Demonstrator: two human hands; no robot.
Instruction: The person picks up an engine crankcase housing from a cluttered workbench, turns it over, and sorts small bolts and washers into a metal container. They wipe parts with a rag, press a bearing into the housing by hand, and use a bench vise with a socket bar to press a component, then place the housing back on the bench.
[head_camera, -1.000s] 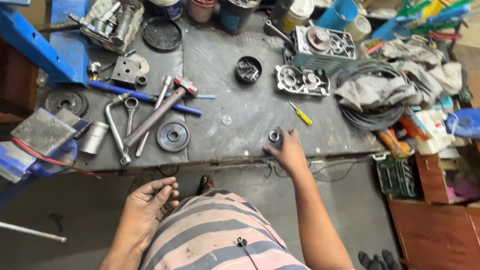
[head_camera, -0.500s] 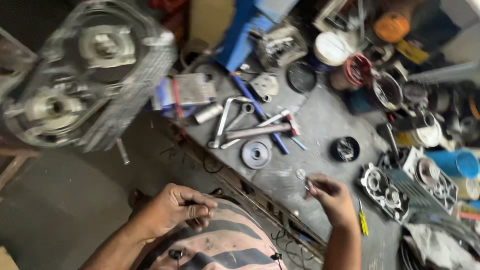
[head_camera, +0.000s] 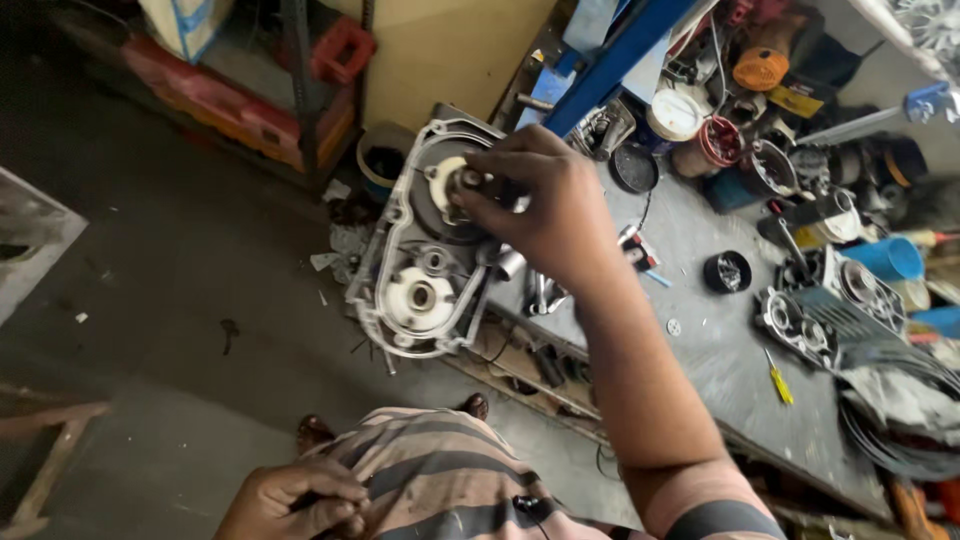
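**Seating a small part in the gear casing**

The grey cast-metal gear casing (head_camera: 425, 260) stands at the counter (head_camera: 700, 330) edge. The right hand (head_camera: 540, 205) pinches a small metal part against its upper hub; keep it square. The left hand (head_camera: 300, 500) rests curled at the waist; whether it holds anything is unclear.

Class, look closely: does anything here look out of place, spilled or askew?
Yes. Paper scraps lie strewn on the floor by the bench, and the engine casing stands tilted off its edge, under the right hand.

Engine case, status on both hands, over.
Right hand up at engine case, fingers pinching a small part on its upper hub. Left hand closed, low at waist. Nothing blocking.
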